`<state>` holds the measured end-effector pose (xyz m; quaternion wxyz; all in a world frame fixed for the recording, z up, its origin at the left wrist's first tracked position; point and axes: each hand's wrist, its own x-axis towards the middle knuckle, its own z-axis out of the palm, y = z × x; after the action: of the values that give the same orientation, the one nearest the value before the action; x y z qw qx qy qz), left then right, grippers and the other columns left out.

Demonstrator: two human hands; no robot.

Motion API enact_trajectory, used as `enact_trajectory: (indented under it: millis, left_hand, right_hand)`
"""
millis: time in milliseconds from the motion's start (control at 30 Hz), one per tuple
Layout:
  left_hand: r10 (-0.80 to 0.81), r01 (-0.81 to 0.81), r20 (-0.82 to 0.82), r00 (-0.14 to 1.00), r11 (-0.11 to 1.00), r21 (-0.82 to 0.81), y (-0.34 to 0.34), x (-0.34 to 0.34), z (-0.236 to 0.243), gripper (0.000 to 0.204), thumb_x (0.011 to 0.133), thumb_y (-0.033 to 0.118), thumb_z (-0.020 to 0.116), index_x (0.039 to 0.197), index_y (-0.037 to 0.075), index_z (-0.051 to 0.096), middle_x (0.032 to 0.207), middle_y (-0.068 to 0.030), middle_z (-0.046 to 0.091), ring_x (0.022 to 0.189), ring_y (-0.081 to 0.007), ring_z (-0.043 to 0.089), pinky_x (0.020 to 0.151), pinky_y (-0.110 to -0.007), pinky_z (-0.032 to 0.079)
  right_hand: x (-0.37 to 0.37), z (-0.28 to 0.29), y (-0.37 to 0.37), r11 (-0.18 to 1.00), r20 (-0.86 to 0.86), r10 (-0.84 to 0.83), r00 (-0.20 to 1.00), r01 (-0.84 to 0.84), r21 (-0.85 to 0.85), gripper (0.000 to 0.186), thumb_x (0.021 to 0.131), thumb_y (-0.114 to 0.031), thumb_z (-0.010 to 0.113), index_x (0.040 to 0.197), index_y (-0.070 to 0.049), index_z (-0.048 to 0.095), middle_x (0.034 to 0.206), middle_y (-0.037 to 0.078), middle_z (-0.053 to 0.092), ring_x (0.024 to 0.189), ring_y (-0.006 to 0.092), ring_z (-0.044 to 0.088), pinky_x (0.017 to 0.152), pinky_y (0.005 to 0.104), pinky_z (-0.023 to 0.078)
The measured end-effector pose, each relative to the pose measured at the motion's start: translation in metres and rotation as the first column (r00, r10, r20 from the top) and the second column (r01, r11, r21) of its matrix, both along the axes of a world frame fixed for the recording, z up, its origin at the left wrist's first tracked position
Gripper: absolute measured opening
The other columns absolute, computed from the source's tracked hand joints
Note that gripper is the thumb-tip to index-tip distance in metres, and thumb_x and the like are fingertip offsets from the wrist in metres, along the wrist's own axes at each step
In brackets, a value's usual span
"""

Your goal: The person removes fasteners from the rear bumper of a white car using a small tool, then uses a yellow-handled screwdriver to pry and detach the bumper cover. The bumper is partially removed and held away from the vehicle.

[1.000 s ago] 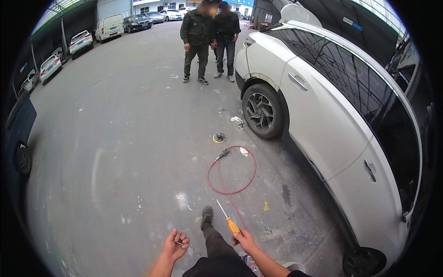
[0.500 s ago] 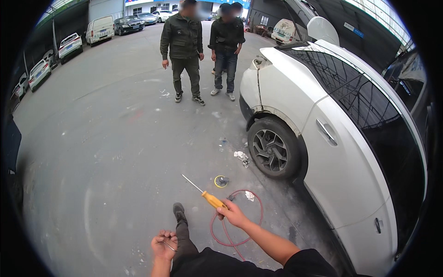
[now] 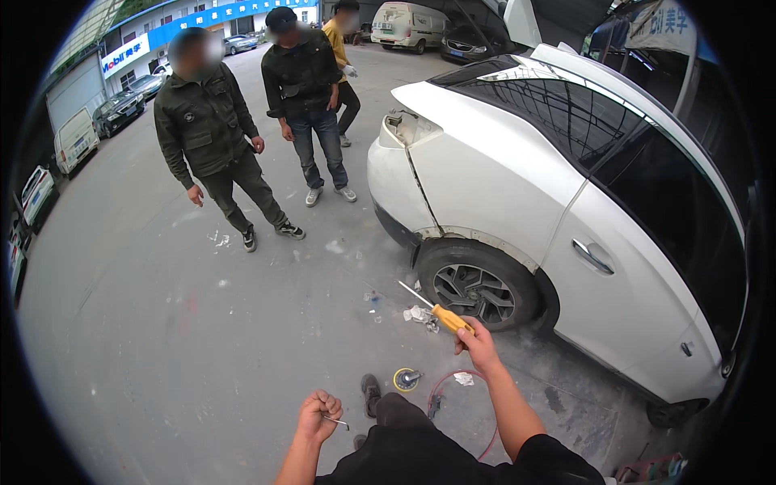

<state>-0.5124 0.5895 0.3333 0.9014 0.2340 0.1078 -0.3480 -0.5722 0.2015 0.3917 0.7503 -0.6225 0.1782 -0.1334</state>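
My right hand, fingers curled, grips a screwdriver; left hand clenched on a thin rod. Careless swing could scratch the car.

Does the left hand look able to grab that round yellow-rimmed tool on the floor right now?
Probably not without bending: the left hand is held above the floor and closed around a thin metal rod, though nothing seems to cover the round yellow-rimmed tool.
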Motion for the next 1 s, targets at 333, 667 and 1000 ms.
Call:
enact_trajectory:
  millis: [333, 667, 1000]
  left_hand:
    - [-0.29, 0.166, 0.112, 0.95, 0.778, 0.606, -0.107, 0.337, 0.004, 0.017, 0.076, -0.003, 0.043, 0.086, 0.001, 0.056, 0.067, -0.0064, 0.051, 0.047, -0.0083, 0.033, 0.042, -0.024, 0.025]
    - [-0.736, -0.316, 0.67, 0.097, 0.616, 0.722, -0.363, 0.634, 0.053, 0.037, 0.077, -0.005, 0.037, 0.106, 0.0, 0.06, 0.101, -0.0157, 0.069, 0.092, -0.0302, 0.064, 0.084, -0.037, 0.049]
    - [-0.743, -0.518, 0.262, -0.615, 0.632, 0.576, -0.611, 0.786, 0.097, 0.04, 0.079, 0.001, 0.047, 0.118, 0.006, 0.057, 0.117, -0.0162, 0.06, 0.085, -0.0386, 0.064, 0.073, -0.049, 0.052]
  right_hand:
    - [0.313, 0.01, -0.174, 0.915, 0.208, -0.404, 0.891, 0.388, 0.114, 0.023, 0.096, -0.021, 0.051, 0.112, -0.004, 0.053, 0.069, 0.003, 0.053, 0.055, 0.0115, 0.051, 0.051, 0.0267, 0.046]
    - [0.464, 0.026, -0.239, 0.834, 0.12, -0.551, 0.826, 0.55, 0.047, 0.018, 0.095, -0.018, 0.051, 0.102, -0.002, 0.056, 0.061, 0.001, 0.049, 0.047, 0.0084, 0.044, 0.045, 0.0241, 0.04]
    - [0.503, 0.014, -0.245, 0.607, 0.002, -0.792, 0.61, 0.788, 0.104, 0.015, 0.091, -0.018, 0.051, 0.093, -0.003, 0.055, 0.056, 0.001, 0.045, 0.042, 0.0086, 0.039, 0.039, 0.0248, 0.037]
